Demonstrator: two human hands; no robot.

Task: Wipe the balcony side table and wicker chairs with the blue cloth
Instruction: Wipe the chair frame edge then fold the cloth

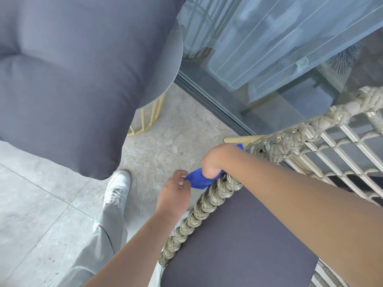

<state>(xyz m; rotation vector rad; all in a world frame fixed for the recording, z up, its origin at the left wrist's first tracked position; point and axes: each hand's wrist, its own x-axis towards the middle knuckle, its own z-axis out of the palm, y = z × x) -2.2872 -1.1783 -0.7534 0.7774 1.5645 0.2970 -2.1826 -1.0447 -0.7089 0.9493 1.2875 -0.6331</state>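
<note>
A wicker chair (209,199) with a thick braided rim fills the lower right, and a dark grey seat pad (244,241) lies in it. My right hand (215,160) grips the blue cloth (200,179) and presses it over the braided rim at the chair's front corner. My left hand (176,189) pinches the loose end of the cloth with its fingertips, just left of the rim. The round grey side table (165,75) on yellow wire legs stands at the upper middle, with a large grey cushion (68,79) lying over most of it.
A sliding glass door (279,59) with a dark floor track runs along the upper right. The floor is grey stone tile (165,141). My leg in grey trousers and a white sneaker (117,189) stand left of the chair.
</note>
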